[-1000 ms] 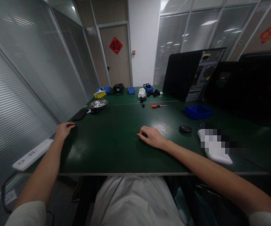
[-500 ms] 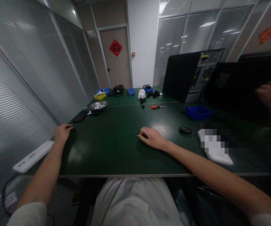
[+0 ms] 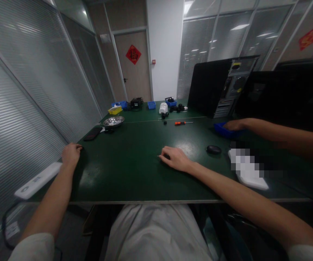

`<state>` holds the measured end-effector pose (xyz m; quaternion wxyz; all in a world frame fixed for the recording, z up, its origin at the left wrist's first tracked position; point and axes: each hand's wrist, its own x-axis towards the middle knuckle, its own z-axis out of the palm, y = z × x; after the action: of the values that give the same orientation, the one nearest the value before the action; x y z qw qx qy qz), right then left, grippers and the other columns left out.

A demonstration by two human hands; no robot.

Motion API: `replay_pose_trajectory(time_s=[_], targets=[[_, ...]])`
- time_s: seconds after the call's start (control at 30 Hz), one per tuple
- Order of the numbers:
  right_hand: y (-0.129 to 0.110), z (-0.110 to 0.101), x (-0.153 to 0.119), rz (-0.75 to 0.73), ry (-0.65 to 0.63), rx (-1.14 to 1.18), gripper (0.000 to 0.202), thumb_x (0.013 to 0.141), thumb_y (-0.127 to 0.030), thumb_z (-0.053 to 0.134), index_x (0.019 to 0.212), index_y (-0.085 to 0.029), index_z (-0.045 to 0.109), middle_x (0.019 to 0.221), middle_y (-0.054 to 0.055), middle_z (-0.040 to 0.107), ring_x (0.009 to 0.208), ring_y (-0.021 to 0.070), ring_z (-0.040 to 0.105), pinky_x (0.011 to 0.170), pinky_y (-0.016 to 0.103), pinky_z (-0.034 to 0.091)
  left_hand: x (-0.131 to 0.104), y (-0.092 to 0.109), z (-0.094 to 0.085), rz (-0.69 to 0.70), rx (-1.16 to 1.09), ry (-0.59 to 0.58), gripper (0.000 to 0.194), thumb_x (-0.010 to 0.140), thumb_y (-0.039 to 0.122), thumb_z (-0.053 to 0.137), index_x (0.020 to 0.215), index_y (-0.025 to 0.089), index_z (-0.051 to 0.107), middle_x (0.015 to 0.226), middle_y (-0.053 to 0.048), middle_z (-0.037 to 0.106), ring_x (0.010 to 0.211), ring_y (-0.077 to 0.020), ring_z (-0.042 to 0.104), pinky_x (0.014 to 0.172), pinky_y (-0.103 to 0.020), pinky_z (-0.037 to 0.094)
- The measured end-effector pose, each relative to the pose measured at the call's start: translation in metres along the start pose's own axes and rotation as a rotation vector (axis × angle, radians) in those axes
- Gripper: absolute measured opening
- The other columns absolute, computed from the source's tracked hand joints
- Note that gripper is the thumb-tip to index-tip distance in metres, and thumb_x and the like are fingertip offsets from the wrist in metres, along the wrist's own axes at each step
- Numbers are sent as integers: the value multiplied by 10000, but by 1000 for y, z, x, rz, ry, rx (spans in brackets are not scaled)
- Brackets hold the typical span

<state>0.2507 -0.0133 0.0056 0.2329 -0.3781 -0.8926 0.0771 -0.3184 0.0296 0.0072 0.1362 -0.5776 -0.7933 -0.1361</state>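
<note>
Found the right hand (image 3: 175,158) over the middle of the green table (image 3: 126,174), with fingers narrow and pinching a small thin piece (image 3: 158,156), tip pointing left. Noted the left hand (image 3: 71,155) at the table's left edge, near a white power strip (image 3: 38,181), with fingers drawn narrow; cannot tell from this view whether fully closed or gripping anything. Recorded another person's hand (image 3: 234,125) inside a blue tray (image 3: 223,132) at right, beyond a black mouse (image 3: 214,149), plus an orange-handled screwdriver (image 3: 180,123) and a metal bowl (image 3: 113,121) farther back on the table.
</note>
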Motion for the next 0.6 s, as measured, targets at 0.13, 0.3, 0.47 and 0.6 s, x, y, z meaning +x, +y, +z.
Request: replay_pose_trajectory(time_s=[0.13,0.3,0.47,0.6], targets=[[1,1,1,-3,-3,6,199,1016,-374,548,961,-202,632,952,31,664,770,145,585,682,272,370,-1,1,-1,-41,18,-3,321,952,263,569,1149,84,750,987,-113,704,927,-246,600,860,-312,433],[1,1,1,3,-11,17,208,1020,-382,541,969,-203,635,958,29,660,757,139,577,674,264,372,-2,3,-2,-53,36,-1,320,941,273,586,1141,89,755,1021,-129,714,947,-248,601,839,-303,428],[0,0,1,-2,-21,16,203,1020,-379,541,985,-205,639,957,30,662,768,144,583,682,268,376,-4,5,-4,-50,38,-14,340,938,264,586,1157,60,748,1023,-155,716,940,-246,600,840,-306,425],[-2,-2,1,0,-23,19,203,1020,-377,541,980,-204,638,954,33,663,779,148,588,696,270,379,-7,10,-6,-67,39,-10,333,942,247,558,1135,54,750,981,-154,702,924,-257,605,828,-324,439]])
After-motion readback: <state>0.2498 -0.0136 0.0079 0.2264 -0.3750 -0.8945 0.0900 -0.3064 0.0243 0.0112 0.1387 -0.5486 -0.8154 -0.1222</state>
